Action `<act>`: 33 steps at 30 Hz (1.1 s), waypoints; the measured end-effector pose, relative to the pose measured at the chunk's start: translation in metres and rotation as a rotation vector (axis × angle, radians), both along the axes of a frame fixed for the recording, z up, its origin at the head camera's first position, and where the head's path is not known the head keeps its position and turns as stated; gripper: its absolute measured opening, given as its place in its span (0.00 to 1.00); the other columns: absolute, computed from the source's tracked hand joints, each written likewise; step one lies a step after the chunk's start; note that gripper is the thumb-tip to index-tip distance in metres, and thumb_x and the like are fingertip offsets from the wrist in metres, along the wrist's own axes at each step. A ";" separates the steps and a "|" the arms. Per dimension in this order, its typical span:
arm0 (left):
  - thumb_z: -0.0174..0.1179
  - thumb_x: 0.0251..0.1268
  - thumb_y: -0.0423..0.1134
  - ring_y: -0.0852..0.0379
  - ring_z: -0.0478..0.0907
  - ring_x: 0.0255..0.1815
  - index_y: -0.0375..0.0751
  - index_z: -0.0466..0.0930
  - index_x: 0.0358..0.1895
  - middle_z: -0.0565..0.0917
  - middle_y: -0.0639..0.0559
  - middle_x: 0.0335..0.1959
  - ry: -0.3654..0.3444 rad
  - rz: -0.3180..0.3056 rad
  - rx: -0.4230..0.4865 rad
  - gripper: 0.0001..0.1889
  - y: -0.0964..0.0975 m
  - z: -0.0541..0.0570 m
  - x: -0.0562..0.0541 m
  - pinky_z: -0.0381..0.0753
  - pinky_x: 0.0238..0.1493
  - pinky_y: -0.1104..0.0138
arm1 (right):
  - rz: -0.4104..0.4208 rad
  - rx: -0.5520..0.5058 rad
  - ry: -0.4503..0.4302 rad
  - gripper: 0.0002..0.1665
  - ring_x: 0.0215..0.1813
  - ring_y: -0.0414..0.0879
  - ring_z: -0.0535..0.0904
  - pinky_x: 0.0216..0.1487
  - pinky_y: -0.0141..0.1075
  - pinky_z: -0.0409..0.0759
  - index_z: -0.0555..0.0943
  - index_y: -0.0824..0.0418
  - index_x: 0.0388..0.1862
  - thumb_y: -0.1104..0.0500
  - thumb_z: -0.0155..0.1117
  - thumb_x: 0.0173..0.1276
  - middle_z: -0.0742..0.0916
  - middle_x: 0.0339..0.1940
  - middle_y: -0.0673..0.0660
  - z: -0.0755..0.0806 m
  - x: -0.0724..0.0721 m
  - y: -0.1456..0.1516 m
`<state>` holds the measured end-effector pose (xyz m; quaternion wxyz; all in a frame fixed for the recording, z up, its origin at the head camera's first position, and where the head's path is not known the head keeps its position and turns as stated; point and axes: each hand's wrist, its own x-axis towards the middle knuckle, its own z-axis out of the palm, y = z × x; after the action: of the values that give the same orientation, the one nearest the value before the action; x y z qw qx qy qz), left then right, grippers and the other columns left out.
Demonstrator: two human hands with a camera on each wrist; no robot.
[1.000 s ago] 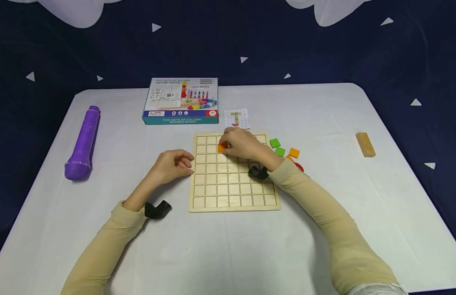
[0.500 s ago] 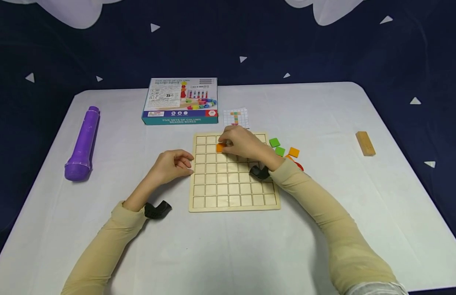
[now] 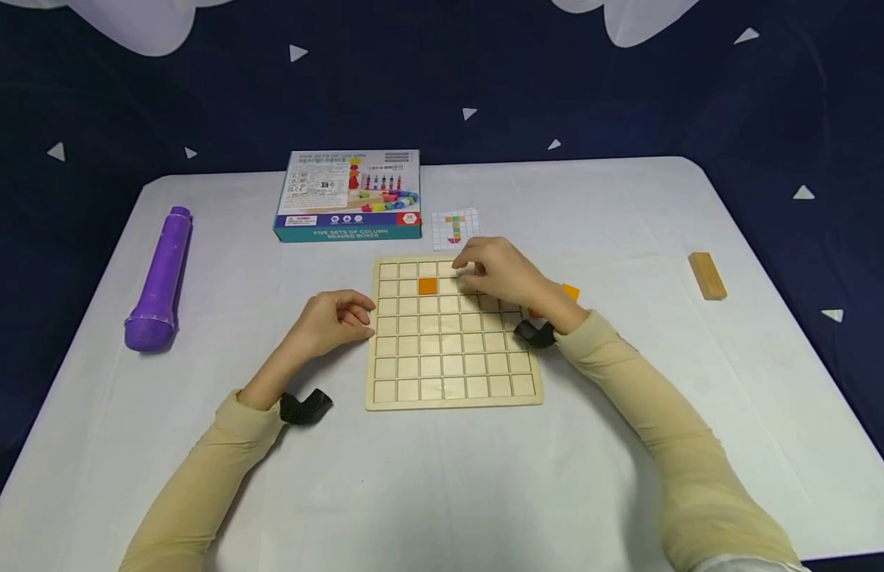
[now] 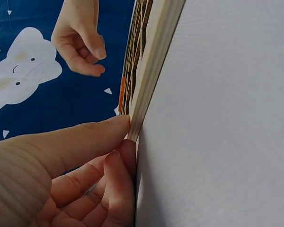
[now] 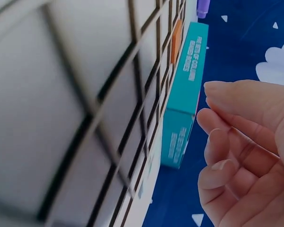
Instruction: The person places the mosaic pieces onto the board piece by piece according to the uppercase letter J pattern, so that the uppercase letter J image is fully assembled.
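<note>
Rightward, off the orange tile [image 3: 427,286] in the far second row, third square, the right hand [image 3: 504,270] has moved, thumb and forefinger parted above the board [image 3: 452,366], whose left edge the left hand's [image 3: 333,322] loosely bent fingers touch.

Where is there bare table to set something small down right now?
Bare: right, between the loose orange tile and the wooden block; left, between the purple microphone and the left grip; in front of the board, between the sleeves. Crowded: the board's far right corner, under the right grip, and its far edge, hemmed by card and box.
</note>
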<state>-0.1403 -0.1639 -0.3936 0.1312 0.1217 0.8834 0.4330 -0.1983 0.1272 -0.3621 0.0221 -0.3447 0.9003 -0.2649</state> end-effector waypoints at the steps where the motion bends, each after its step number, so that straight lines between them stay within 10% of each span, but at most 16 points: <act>1: 0.67 0.50 0.30 0.64 0.74 0.25 0.29 0.79 0.46 0.82 0.40 0.32 -0.001 -0.004 0.003 0.18 0.000 0.000 0.000 0.73 0.29 0.77 | -0.001 -0.006 0.007 0.11 0.28 0.44 0.71 0.33 0.34 0.70 0.84 0.66 0.41 0.66 0.62 0.60 0.86 0.39 0.59 0.000 0.000 0.003; 33: 0.67 0.50 0.30 0.64 0.74 0.25 0.32 0.79 0.47 0.82 0.42 0.32 -0.012 -0.007 0.005 0.18 -0.001 0.000 0.000 0.74 0.30 0.76 | -0.157 0.073 0.018 0.12 0.32 0.48 0.74 0.35 0.37 0.73 0.83 0.68 0.43 0.70 0.63 0.59 0.86 0.43 0.63 -0.007 -0.003 0.092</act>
<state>-0.1401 -0.1644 -0.3935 0.1378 0.1226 0.8811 0.4356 -0.2010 0.2192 -0.3689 0.0059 -0.2746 0.9337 -0.2295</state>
